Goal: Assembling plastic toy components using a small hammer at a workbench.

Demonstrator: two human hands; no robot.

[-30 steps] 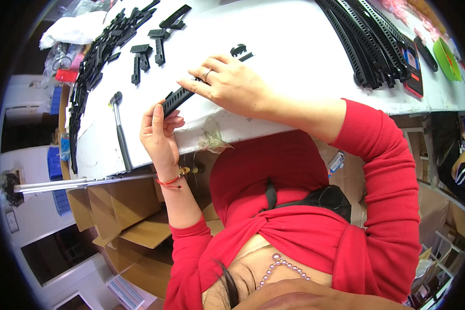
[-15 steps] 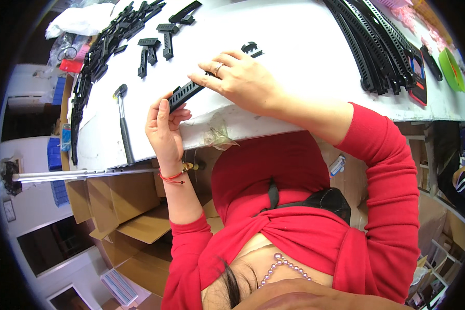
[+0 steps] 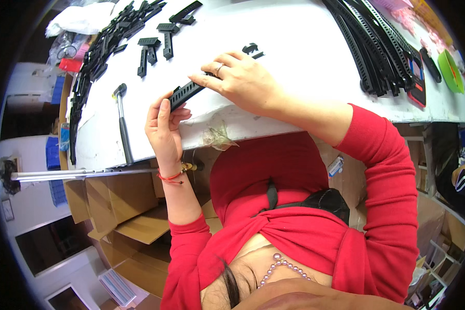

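Note:
A black slotted plastic strip slants over the white tabletop, held at both ends. My left hand is closed around its near left end, thumb along the side. Closed over the other end is my right hand, which hides that part of the strip. Just beyond the right fingers lie a small black curved piece and a short black bit. To the left of my left hand rests a hammer with a black grip, its head pointing away from me.
Several short black slotted pieces lie ahead. A long heap of black parts runs along the left edge. Long black slotted strips are stacked at the right, beside a red-and-black phone-like device and a green bowl. Cardboard boxes stand below left.
Almost nothing differs. Both hands keep their hold on the strip, and the whole view has shifted very slightly.

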